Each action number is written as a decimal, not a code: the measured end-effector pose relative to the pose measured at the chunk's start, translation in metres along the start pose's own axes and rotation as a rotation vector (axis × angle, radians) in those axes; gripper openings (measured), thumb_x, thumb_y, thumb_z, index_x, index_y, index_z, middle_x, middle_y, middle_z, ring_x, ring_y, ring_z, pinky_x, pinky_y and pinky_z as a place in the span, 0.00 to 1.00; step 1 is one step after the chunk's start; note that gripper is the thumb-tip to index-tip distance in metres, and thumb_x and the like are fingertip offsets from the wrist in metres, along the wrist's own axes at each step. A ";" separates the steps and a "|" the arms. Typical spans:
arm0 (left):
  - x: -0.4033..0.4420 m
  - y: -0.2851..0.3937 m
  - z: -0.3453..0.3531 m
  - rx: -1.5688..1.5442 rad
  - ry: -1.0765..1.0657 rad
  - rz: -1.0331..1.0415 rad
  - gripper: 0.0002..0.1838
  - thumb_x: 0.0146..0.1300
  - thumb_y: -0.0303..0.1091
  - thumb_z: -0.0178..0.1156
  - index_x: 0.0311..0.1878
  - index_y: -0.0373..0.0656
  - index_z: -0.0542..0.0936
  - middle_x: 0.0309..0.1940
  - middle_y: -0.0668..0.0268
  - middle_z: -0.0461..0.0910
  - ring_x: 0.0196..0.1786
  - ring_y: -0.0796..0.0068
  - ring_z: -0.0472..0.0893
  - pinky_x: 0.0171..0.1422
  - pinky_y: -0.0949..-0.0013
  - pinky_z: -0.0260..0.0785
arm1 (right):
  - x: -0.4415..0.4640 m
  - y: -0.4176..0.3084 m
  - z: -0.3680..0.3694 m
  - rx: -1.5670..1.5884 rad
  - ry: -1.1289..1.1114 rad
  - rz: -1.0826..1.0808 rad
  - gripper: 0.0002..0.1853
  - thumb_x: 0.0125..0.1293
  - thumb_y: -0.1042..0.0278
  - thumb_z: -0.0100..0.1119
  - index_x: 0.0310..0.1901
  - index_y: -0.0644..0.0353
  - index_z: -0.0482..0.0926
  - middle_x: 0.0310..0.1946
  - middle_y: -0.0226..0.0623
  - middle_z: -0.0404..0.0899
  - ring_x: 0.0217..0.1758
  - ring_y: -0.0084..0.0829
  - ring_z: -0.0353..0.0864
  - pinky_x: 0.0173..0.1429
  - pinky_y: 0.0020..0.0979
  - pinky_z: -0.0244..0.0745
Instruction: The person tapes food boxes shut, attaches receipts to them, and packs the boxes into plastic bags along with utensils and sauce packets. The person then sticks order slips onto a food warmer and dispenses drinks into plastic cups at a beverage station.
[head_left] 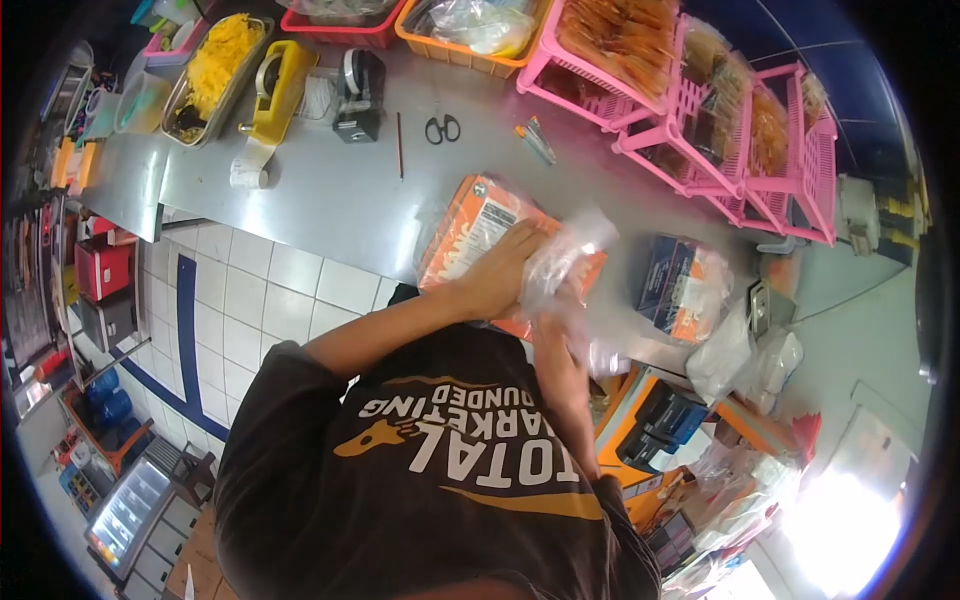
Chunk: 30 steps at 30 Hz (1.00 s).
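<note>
An orange printed box [462,235] with a white label lies at the near edge of the metal table, wrapped in clear plastic. My left hand [508,262] rests on its top, fingers bent and closed at the bunched clear plastic bag [572,250]. Close beside it, my right hand [558,325] is closed on the same plastic near the box's right side; motion blurs it and the plastic covers part of its fingers. To the right stands another plastic-wrapped box [684,288], dark blue and orange.
Black scissors [442,129], a pencil [400,145] and small pens [536,140] lie beyond the box. Farther left are a yellow tape dispenser [275,100] and a tray of yellow shreds [215,75]. Pink stacked baskets [640,140] of packaged food stand at the back right.
</note>
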<state>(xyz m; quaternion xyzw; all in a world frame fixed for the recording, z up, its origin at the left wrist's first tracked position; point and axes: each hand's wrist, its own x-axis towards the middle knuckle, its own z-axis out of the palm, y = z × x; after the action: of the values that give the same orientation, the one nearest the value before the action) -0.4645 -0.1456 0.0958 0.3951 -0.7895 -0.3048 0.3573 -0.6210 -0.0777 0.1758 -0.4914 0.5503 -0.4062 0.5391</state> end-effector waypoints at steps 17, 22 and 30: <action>-0.008 0.068 -0.042 -0.455 0.012 0.020 0.29 0.45 0.18 0.63 0.55 0.39 0.71 0.48 0.53 0.72 0.55 0.47 0.71 0.60 0.51 0.60 | 0.019 0.071 0.082 -0.829 0.299 -0.199 0.32 0.66 0.58 0.65 0.69 0.63 0.71 0.55 0.47 0.80 0.53 0.42 0.81 0.55 0.39 0.76; -0.049 0.027 -0.110 -0.341 0.020 0.100 0.37 0.58 0.30 0.63 0.72 0.32 0.66 0.70 0.44 0.68 0.74 0.41 0.66 0.80 0.51 0.56 | 0.033 0.085 0.101 -1.013 0.613 -0.287 0.25 0.74 0.63 0.56 0.69 0.62 0.69 0.50 0.42 0.82 0.48 0.38 0.81 0.51 0.35 0.76; -0.102 -0.034 -0.126 -0.485 0.132 -0.124 0.32 0.77 0.42 0.50 0.77 0.32 0.64 0.77 0.48 0.65 0.80 0.51 0.64 0.84 0.53 0.52 | 0.048 0.089 0.093 -0.616 0.859 -0.409 0.12 0.84 0.66 0.42 0.60 0.60 0.70 0.34 0.28 0.63 0.33 0.24 0.62 0.37 0.27 0.60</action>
<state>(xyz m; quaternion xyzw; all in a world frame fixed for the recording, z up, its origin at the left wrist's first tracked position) -0.3048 -0.1021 0.1074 0.3645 -0.6427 -0.4801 0.4729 -0.5347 -0.1001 0.0714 -0.5132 0.7071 -0.4864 0.0087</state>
